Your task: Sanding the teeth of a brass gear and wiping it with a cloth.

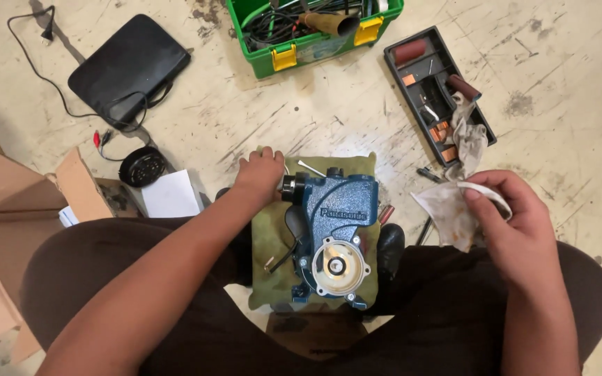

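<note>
The left hand (259, 174) reaches forward, its grip curled over the top end of the blue pump body (334, 233) on the green cloth (273, 244). The right hand (517, 223), raised beside it, pinches a stained rag (447, 212) between thumb and fingers.

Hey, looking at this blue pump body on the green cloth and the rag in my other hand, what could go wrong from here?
The blue cast-metal pump body rests on a green cloth across the lap, steadied only by the left hand at its black port; it might tip or slide off. The stained white rag in the right hand may carry grit into the open round white face.
</note>
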